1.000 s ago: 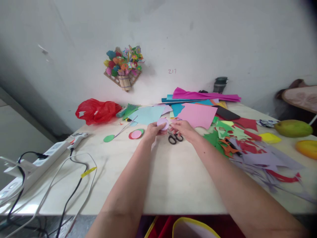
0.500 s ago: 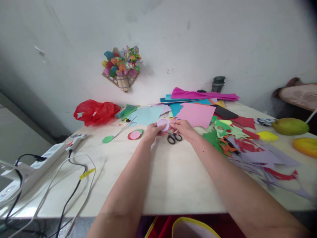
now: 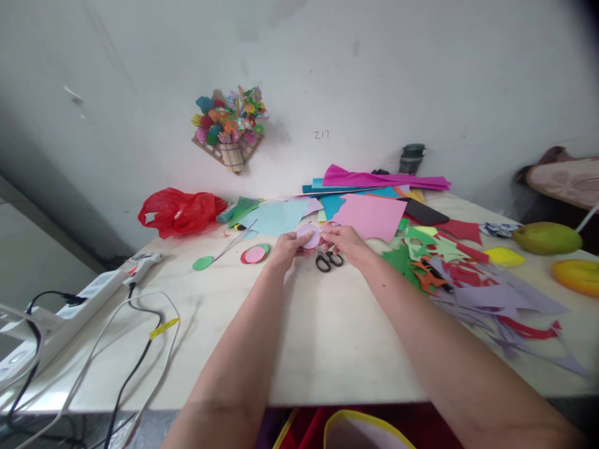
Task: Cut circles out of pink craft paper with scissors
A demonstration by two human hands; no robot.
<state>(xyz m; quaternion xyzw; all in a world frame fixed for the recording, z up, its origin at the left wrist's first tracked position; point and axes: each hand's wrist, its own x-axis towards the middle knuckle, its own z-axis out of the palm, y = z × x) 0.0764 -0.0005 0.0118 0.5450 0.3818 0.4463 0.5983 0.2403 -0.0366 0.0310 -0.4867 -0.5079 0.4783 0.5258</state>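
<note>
Above the middle of the table, a light purple paper circle (image 3: 309,235) is held between thumb and fingers of my left hand (image 3: 289,247). My right hand (image 3: 342,242) pinches at the circle's right edge, its fingertips closed; whether it grips the paper there is hard to see. Black-handled scissors (image 3: 329,260) lie on the table just below, their blades partly hidden by the hands. Left of the hands, a pink circle (image 3: 255,254) rests on red and green ones. Farther left lies a green circle (image 3: 203,263) with a thin purple strip touching it.
Coloured paper scraps (image 3: 468,287) cover the right side, near a green mango (image 3: 546,239). Pink paper (image 3: 372,215) and light blue paper (image 3: 276,216) lie behind the hands. A red plastic bag (image 3: 182,211) sits back left; a power strip (image 3: 70,318) and cables run along the left edge.
</note>
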